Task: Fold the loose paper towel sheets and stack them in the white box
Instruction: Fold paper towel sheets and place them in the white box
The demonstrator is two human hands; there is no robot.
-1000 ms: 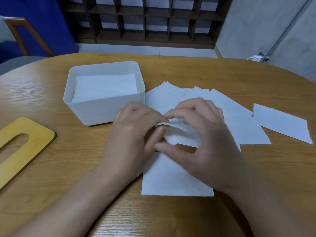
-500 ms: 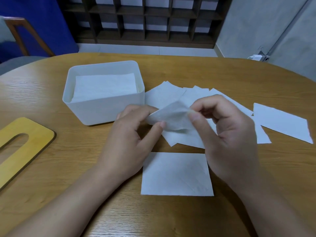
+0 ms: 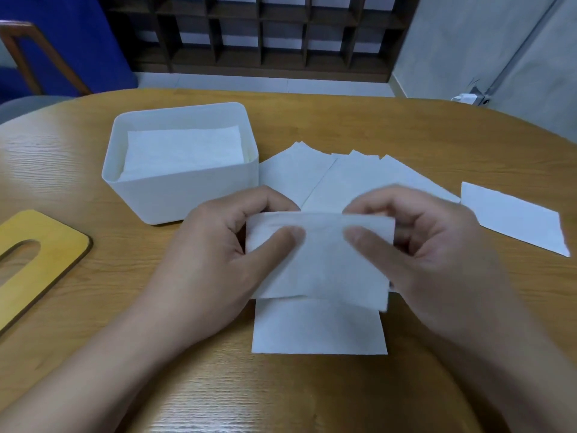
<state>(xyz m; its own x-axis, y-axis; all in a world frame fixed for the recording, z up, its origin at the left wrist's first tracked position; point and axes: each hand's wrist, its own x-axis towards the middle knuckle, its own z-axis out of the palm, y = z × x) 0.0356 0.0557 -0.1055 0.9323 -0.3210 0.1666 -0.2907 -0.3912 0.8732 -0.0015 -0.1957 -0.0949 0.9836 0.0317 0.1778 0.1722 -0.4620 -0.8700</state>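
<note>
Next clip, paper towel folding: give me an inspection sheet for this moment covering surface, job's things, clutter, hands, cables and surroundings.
Surface: wooden table, rounded edge.
Job's things: white box upright at left, holding stacked folded towels; held sheet lifted above a flat sheet near the person; loose sheets fanned behind; single sheet apart at right.
Clutter: yellow lid with a slot, at the left edge.
Hands: left hand and right hand each pinch the held sheet near its top edge.
Cables: white plug and a wall conduit beyond the table.
Surroundings: dark shelf, blue panel, wooden chair.
</note>
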